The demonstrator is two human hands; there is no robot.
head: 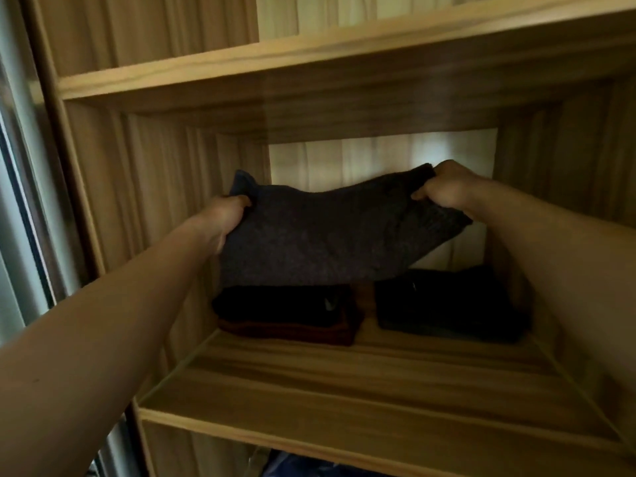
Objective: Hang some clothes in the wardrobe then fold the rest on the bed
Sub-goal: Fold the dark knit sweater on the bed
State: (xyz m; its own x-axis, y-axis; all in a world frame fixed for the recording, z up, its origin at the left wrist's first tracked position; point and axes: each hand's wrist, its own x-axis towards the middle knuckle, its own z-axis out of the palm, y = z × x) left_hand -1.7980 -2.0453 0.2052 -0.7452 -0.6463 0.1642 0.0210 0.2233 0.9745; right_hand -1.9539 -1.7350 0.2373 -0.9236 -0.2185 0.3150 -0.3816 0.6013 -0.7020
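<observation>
we're looking straight into the wardrobe (165, 187) here, at a wooden shelf (344, 383). both bare arms reach in. the left hand (227, 215) grips the left edge of a folded dark grey garment (327, 239), fingers curled round the cloth, and the right hand (444, 191) pinches its upper right corner, fingers (421, 194) bunched tight on the fabric. the garment is held up between them, sagging a little in the middle, right over the clothes on the shelf. whether its lower edge touches them, we can't tell. under it on the left lies a black folded top (282, 302) on a rust-brown one (292, 330); just beside that pile, to the right, sits a second dark pile (447, 304). a bit of blue cloth (292, 466) shows below the shelf.
</observation>
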